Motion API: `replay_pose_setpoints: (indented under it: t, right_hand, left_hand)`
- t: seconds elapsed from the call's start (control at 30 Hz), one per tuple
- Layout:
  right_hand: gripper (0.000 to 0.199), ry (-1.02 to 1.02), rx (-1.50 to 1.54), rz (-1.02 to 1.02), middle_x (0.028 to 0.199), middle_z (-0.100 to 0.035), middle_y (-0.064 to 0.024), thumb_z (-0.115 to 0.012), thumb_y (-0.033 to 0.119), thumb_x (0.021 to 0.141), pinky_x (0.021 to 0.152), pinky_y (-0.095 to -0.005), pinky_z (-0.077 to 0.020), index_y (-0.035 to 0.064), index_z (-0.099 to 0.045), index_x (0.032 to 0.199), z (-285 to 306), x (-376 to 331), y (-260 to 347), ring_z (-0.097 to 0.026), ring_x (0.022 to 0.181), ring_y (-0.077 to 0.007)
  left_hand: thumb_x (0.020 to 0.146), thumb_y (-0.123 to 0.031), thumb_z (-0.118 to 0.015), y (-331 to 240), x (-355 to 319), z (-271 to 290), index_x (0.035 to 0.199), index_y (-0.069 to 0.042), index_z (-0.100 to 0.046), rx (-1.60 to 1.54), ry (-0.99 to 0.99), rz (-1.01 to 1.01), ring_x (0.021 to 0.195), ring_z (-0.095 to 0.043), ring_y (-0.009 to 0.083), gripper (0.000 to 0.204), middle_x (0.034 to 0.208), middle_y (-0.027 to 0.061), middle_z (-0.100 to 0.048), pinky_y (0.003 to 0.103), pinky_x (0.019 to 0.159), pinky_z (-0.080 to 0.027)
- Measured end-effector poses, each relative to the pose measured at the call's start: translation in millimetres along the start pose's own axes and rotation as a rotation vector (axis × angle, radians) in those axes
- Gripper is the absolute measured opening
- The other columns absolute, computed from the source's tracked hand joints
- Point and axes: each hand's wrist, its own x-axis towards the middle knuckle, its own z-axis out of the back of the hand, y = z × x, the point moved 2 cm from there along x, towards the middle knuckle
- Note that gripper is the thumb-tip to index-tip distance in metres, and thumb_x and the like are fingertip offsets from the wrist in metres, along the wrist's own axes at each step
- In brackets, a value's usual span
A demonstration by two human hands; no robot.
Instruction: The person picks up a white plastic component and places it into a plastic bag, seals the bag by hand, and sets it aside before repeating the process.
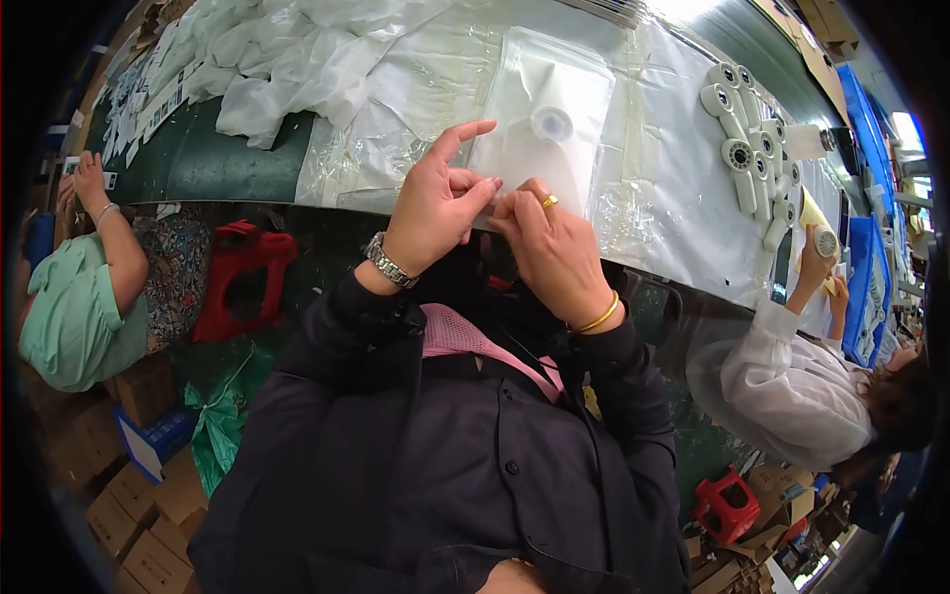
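My left hand (435,203) is at the near edge of the table, its index finger stretched out and its thumb closed against the bent fingers. Beside it, my right hand (546,230) is closed in a pinch, fingertips almost touching the left thumb. Both seem to grip the near edge of a clear plastic bag (495,148); the exact grip is partly hidden by the fingers. The bag lies on a flat stack of similar bags. On or inside it rests a white item with a round end (552,123), just beyond my right hand.
Several white handled things with round heads (737,154) are grouped at the right of the plastic-covered table (673,188). Crumpled translucent bags (287,69) pile up at the far left. Co-workers sit on both sides; a red stool (242,282) stands at left.
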Motion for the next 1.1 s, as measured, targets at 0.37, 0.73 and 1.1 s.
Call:
replay_pose_setpoints:
  t: [0.37,0.73,1.1]
  right_hand:
    - [0.021,-0.138,0.186,-0.085,0.096,-0.065,-0.0082,-0.082,0.017,0.096,0.069,-0.0386,-0.0544,0.0051,-0.068,0.105,6,1,-1,-0.069,0.079,-0.0248]
    - [0.019,-0.045,0.041,-0.026,0.098,-0.064,-0.0093,-0.079,0.013,0.097,0.069,-0.0406,-0.0542,0.0036,-0.064,0.105,-6,2,-5,-0.069,0.083,-0.0291]
    - [0.015,-0.069,0.274,0.083,0.102,-0.069,-0.0127,-0.074,0.002,0.098,0.075,-0.038,-0.0564,0.003,-0.06,0.103,31,-7,-1,-0.071,0.084,-0.0298]
  left_hand:
    - [0.103,0.0,-0.069,0,0,0,0.16,-0.005,-0.045,0.022,0.003,0.008,0.048,-0.052,0.0033,0.062,0.083,0.0058,-0.077,0.02,0.043,-0.04]
    - [0.103,0.0,-0.068,2,0,0,0.161,-0.005,-0.044,0.027,0.007,-0.021,0.047,-0.051,0.0029,0.063,0.08,0.0043,-0.077,0.02,0.043,-0.039]
    - [0.101,-0.004,-0.072,-4,-1,-1,0.154,-0.007,-0.054,-0.027,-0.01,0.016,0.048,-0.054,0.0049,0.056,0.073,0.0006,-0.072,0.023,0.046,-0.041]
